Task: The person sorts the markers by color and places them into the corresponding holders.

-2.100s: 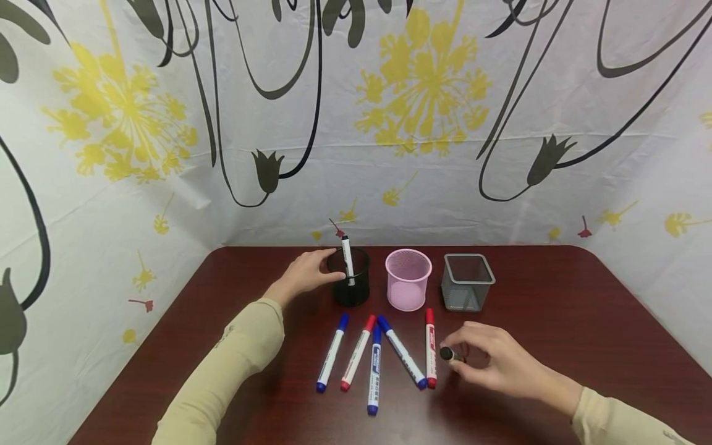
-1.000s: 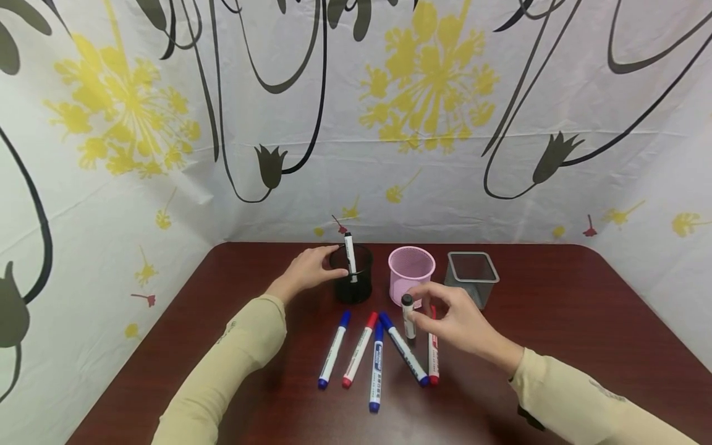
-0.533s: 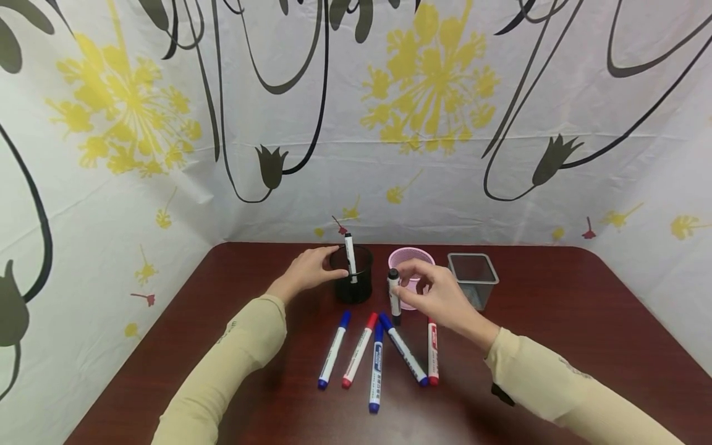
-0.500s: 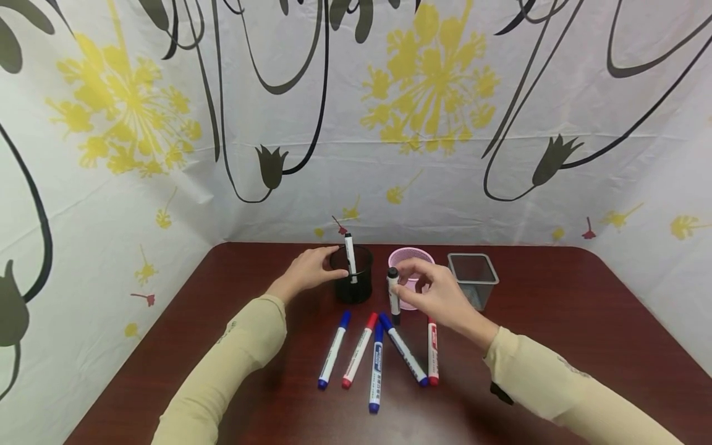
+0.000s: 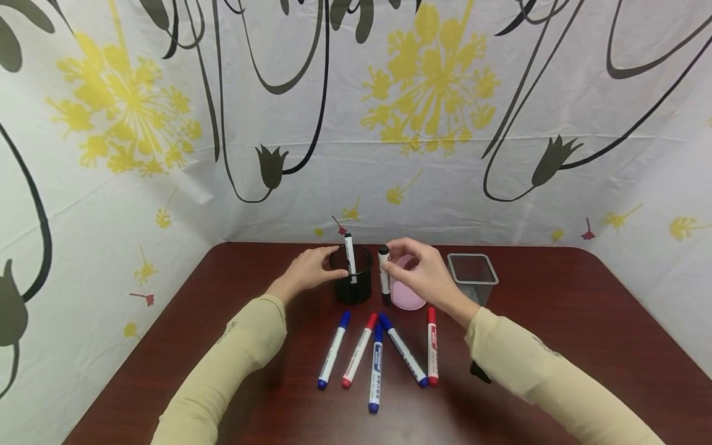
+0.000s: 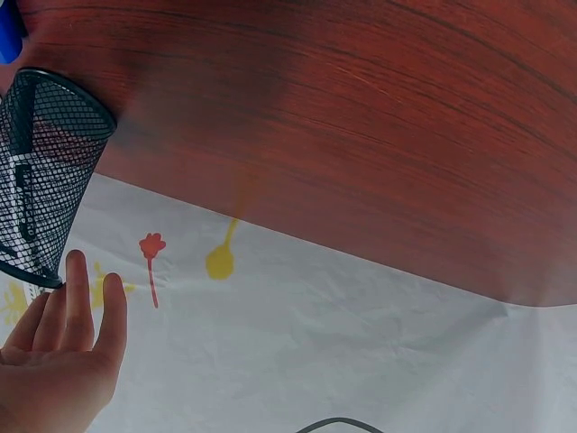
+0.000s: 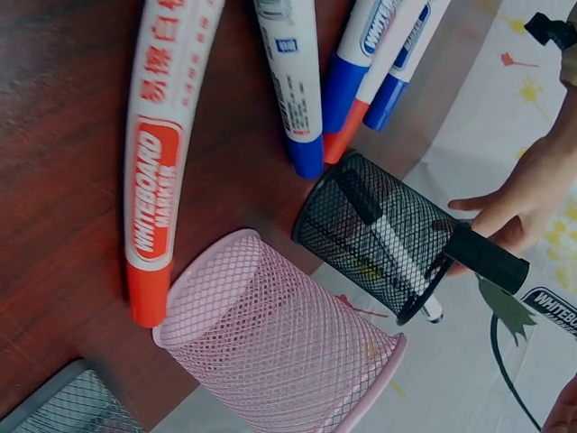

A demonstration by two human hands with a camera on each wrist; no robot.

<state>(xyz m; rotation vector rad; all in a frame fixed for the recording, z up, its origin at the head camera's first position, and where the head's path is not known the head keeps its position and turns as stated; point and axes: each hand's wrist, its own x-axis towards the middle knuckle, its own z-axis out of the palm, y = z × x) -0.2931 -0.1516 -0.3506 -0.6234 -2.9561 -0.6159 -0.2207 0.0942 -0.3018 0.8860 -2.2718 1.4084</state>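
Note:
My right hand (image 5: 427,277) pinches a black-capped whiteboard marker (image 5: 384,278) upright between thumb and fingertips, in front of the pink mesh cup's left side. In the right wrist view the marker's black end (image 7: 489,260) shows against the black mesh cup's rim; whether they touch I cannot tell. My left hand (image 5: 307,272) rests at the rim of that black mesh cup (image 5: 356,290), thumb in front and fingers at the left. Its fingers look straight in the left wrist view, touching the rim. A second black-capped marker (image 5: 350,256) leans inside the black cup.
The pink mesh cup (image 5: 408,296) stands right of the black one, partly behind my right hand. Beyond it is a square grey mesh holder (image 5: 478,284). Several blue and red markers (image 5: 377,371) lie in front. A patterned cloth (image 5: 334,123) hangs behind the table.
My right hand has carried the black-capped marker left and away from me, from beside the red marker to between the black and pink cups, turning it upright. My left hand stays at the black cup.

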